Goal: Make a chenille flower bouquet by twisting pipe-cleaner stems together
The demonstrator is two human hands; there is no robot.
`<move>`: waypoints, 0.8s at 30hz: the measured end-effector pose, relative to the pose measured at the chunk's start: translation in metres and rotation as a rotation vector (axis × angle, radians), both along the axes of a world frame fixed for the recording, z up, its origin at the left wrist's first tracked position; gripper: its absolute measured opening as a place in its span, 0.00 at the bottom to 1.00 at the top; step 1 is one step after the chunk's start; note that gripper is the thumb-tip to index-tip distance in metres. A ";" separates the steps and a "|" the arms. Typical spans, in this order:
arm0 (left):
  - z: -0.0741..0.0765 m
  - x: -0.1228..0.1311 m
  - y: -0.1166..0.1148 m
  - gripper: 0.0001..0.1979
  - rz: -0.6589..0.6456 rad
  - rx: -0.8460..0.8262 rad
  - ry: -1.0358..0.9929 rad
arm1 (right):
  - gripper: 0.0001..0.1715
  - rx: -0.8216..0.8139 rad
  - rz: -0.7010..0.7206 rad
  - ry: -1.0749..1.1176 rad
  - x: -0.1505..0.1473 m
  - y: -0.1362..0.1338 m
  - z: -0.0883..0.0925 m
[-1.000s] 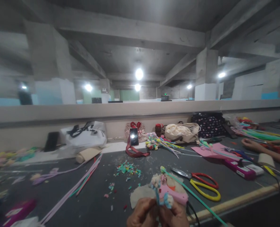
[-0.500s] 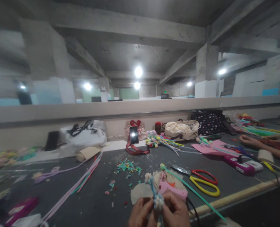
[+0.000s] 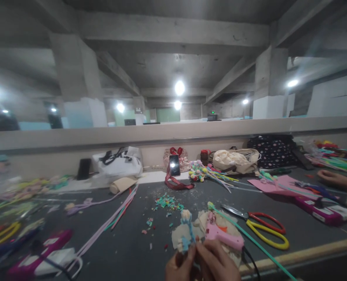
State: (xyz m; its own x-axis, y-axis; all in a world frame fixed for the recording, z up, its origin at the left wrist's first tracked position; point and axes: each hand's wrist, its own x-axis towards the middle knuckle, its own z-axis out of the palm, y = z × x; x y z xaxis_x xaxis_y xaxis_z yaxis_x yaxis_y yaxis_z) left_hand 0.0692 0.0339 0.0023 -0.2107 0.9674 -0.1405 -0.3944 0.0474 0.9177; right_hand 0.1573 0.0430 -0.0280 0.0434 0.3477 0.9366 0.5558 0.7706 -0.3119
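Observation:
At the bottom centre, my left hand (image 3: 180, 266) and my right hand (image 3: 217, 262) are close together, fingertips pinched on a blue fuzzy pipe-cleaner flower (image 3: 192, 231). Its stem stands upright with a cream tip on top, and a blue-and-white cluster sticks out to the left above my left fingers. The stem's lower end is hidden by my hands. Just behind my right hand lies a pink glue gun (image 3: 224, 236) on a crumpled beige sheet (image 3: 179, 235). A green pipe-cleaner stem (image 3: 248, 236) runs past it on the right. Scissors (image 3: 267, 238) with red and yellow handles lie further right.
Small coloured clippings (image 3: 168, 203) are scattered beyond my hands. A phone (image 3: 175, 165) leans at the back, near a bundle of pipe-cleaner flowers (image 3: 197, 171). Lilac stems (image 3: 103, 230) lie to the left. Another person's hand (image 3: 333, 179) rests at the far right.
My view has turned left, so the table things appear further right. Between my fingers the flower has been turned, and its blue-and-white cluster now points left.

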 end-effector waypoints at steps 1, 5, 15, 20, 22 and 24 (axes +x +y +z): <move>-0.002 -0.001 0.000 0.19 0.000 -0.006 -0.034 | 0.14 0.000 -0.011 -0.026 -0.001 -0.001 -0.002; -0.006 -0.004 -0.002 0.16 -0.003 -0.052 -0.280 | 0.17 0.004 -0.022 -0.149 0.002 -0.006 0.005; 0.007 -0.009 -0.011 0.09 -0.078 -0.014 -0.418 | 0.16 -0.024 -0.062 -0.228 0.004 -0.013 0.013; 0.008 -0.008 -0.012 0.10 -0.078 -0.031 -0.503 | 0.10 -0.031 -0.034 -0.202 0.002 -0.017 0.016; 0.010 -0.007 -0.013 0.09 -0.099 -0.032 -0.508 | 0.10 -0.029 -0.039 -0.220 0.001 -0.018 0.018; 0.013 -0.007 -0.014 0.09 -0.122 -0.045 -0.467 | 0.09 -0.042 -0.035 -0.247 0.002 -0.020 0.021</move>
